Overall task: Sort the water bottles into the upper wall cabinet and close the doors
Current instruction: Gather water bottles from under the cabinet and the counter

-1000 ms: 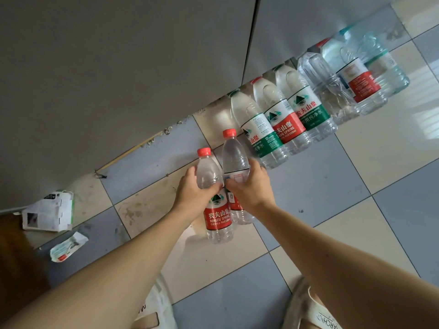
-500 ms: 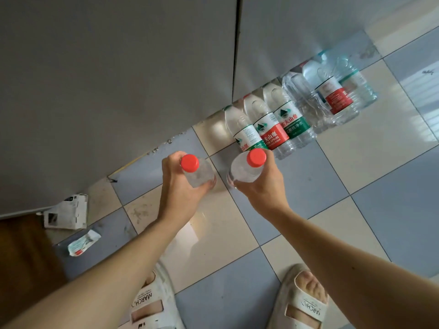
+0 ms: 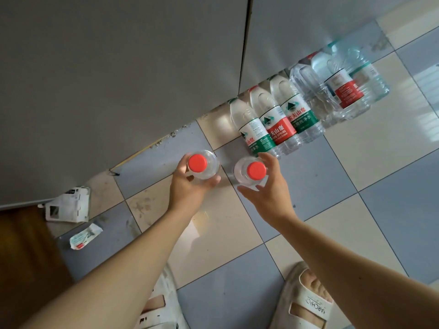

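Standing over a checkered floor (image 3: 370,148) of blue-grey and cream tiles, I hold one small red-capped water bottle in each of my hands. My left hand (image 3: 190,186) curls its fingers around the left bottle (image 3: 202,168); my right hand (image 3: 268,186) grips the right bottle (image 3: 248,173) between thumb and fingers (both bottles upright, caps toward the camera, held apart above the tiles). More water bottles lie in a row (image 3: 280,119) on the floor against the base of grey cabinet doors (image 3: 118,67), which stand closed with a narrow seam between them; three labelled ones lie side by side, with larger clear ones (image 3: 332,86) beyond. The tiles near the cabinet look scuffed and stained. A torn white carton (image 3: 69,206) and a small wrapper (image 3: 84,236) lie at left, beside a brown wooden surface (image 3: 26,257). My white sandals (image 3: 306,302) show below.
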